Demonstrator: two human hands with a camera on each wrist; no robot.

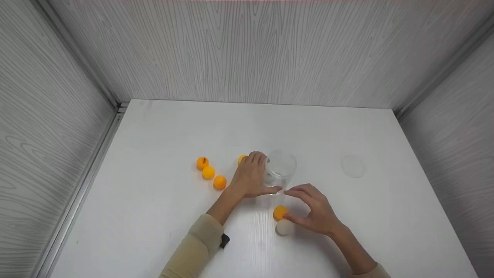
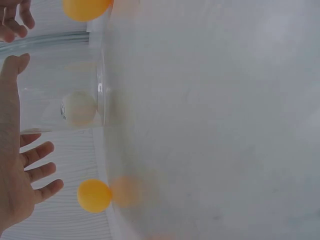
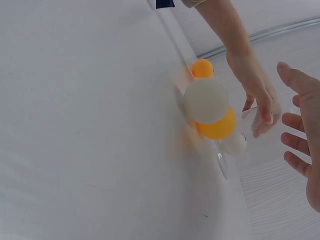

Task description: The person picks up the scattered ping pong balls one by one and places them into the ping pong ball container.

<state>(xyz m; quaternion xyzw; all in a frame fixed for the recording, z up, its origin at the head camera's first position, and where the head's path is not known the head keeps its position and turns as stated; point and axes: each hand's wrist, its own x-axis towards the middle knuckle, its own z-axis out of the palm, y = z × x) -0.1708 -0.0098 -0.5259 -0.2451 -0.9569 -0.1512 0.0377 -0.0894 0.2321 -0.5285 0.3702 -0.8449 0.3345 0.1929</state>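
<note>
Where both hands meet near the table's middle, a clear cylindrical jar (image 2: 55,82) stands upright, a white printed ball (image 2: 81,108) low inside it. Left hand (image 1: 251,175) at the jar's left flank, fingers spread, thumb reaching across the near side; firmness of contact cannot be told. Right hand (image 1: 314,212) holds nothing, thumb and fingers in a wide, relaxed curve, the thumb close to an orange ball (image 1: 280,212). A plain white ball (image 1: 284,227) sits just beside that one.

Farther left, a short slanting row: a dark-marked orange ball (image 1: 202,163), a yellow-orange ball (image 1: 208,172) and a third orange ball (image 1: 220,182). Another, partly hidden ball (image 1: 242,158) shows past the left fingers.

Handling, by judgement: balls look like table-tennis type, so light, thin-shelled, quick to roll; best pinched lightly across the middle. Jar seems stiff and slick, glass or plastic uncertain; steady it around the wall, below the rim.

Surface: smooth white tabletop (image 1: 135,185), faintly glossy, reflecting the balls at low angles; little to stop rolling. A clear disc (image 1: 352,166) lies flat, well right of the jar. Grey wood-grain panels (image 1: 247,50) rise at back and both sides, booth-like.
</note>
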